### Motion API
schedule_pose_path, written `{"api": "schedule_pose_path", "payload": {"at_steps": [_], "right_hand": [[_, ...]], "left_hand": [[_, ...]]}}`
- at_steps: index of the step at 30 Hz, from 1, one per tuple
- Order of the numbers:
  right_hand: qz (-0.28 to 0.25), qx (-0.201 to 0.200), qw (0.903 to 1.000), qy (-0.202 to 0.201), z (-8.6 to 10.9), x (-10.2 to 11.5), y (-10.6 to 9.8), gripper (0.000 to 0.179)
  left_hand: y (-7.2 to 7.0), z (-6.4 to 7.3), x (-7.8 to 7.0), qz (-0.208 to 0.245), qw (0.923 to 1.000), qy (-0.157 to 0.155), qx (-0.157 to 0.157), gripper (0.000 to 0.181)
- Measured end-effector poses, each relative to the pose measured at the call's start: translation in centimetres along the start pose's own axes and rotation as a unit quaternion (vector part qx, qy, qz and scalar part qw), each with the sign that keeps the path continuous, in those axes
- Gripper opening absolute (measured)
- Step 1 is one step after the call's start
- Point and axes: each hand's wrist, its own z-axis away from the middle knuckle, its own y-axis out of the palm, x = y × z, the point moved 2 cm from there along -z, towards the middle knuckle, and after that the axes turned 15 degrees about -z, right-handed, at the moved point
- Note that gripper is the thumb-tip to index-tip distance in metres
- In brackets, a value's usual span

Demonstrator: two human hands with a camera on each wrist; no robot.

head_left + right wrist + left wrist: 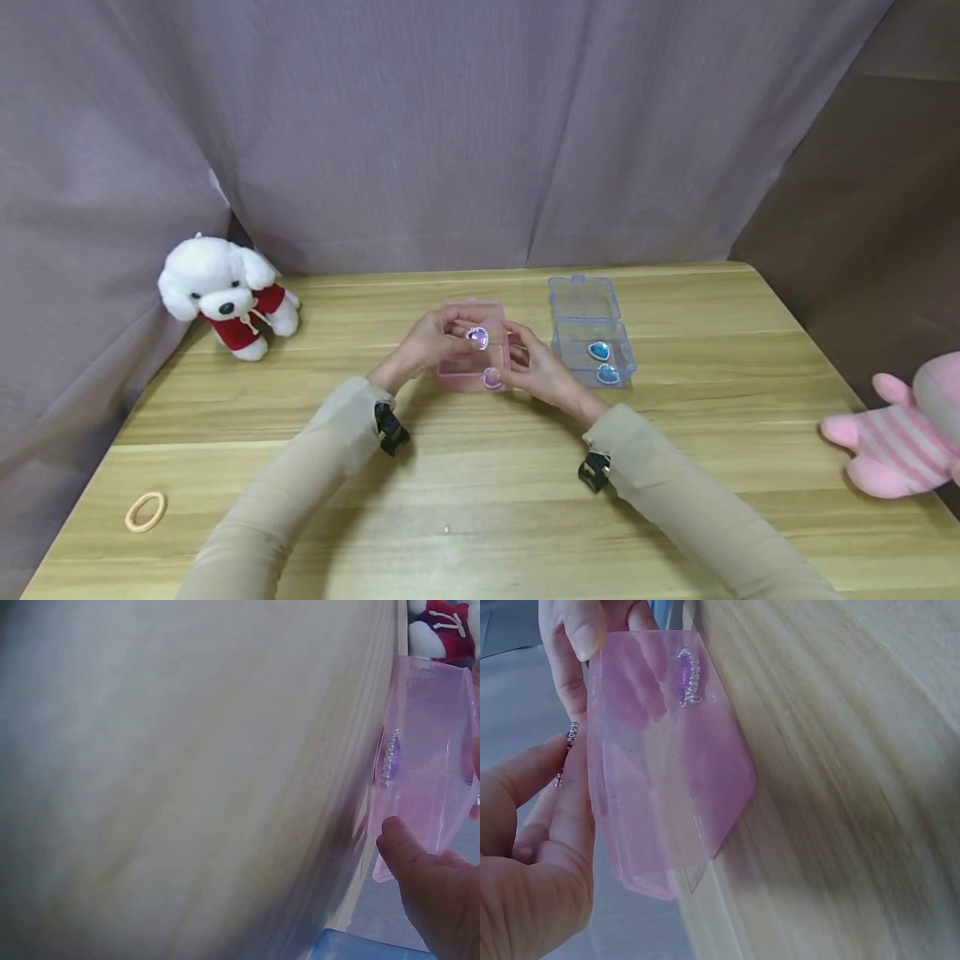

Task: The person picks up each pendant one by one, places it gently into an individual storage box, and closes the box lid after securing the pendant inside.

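Note:
Over an open pink see-through box [459, 382], my left hand [433, 342] pinches a purple gem [477, 337] with a beaded silver rim between thumb and fingers. In the left wrist view that gem [571, 736] appears edge-on, above the box's opening. A second purple gem [685, 678] is inside the box, against its near wall. My right hand [546, 373] grips the box's right side, its thumb [401, 847] on the near wall.
Right of the pink box stands an open blue see-through box [581, 381] with two blue gems [598, 351] in it. A white plush dog [217, 287] sits at the back left, a wooden ring [133, 514] at the front left. A pink striped plush toy [896, 442] lies at the right edge.

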Motion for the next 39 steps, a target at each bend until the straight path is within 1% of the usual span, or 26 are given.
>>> {"api": "schedule_pose_path", "payload": {"at_steps": [5,6,10,16,21,25,27,30,34,36,39], "right_hand": [[0.007,-0.004,0.9999,0.006,0.1,0.1,0.1,0.083],[0.008,-0.004,0.9999,0.007,0.2,0.1,0.1,0.083],[0.008,-0.005,0.9999,0.005,0.2,0.0,0.0,0.084],[-0.002,-0.003,1.0000,-0.001,0.0,0.0,0.0,0.082],[-0.002,-0.004,1.0000,-0.002,0.0,0.0,0.1,0.081],[0.005,-0.005,1.0000,-0.003,-0.1,0.0,0.0,0.080],[0.007,-0.007,0.9999,-0.004,-0.1,-0.1,0.0,0.080],[0.008,-0.007,0.9999,-0.002,-0.1,-0.1,0.0,0.082],[0.009,-0.004,0.9999,0.004,-0.1,-0.1,0.0,0.083],[0.009,-0.005,0.9999,0.005,-0.1,-0.2,0.0,0.083],[0.008,-0.007,0.9999,0.006,-0.1,-0.2,-0.1,0.083]], "left_hand": [[0.3,-0.1,0.1,-0.057,0.9982,0.011,-0.014,0.036],[0.3,-0.1,0.1,-0.062,0.9979,0.011,-0.017,0.035],[0.5,-0.1,0.0,-0.067,0.9977,0.004,-0.013,0.036],[0.6,-0.2,0.0,-0.068,0.9976,-0.014,-0.006,0.038],[0.9,-0.4,-0.1,-0.094,0.9956,-0.006,-0.003,0.036],[1.2,-0.7,-0.2,-0.112,0.9936,0.006,-0.005,0.033],[1.4,-0.9,-0.3,-0.129,0.9915,0.017,-0.009,0.031],[1.7,-1.1,-0.5,-0.167,0.9852,0.033,-0.023,0.028],[2.0,-1.2,-0.6,-0.209,0.9764,0.039,-0.038,0.028],[2.1,-1.3,-0.7,-0.217,0.9744,0.040,-0.041,0.027],[2.2,-1.3,-0.7,-0.214,0.9754,0.039,-0.039,0.023]]}}
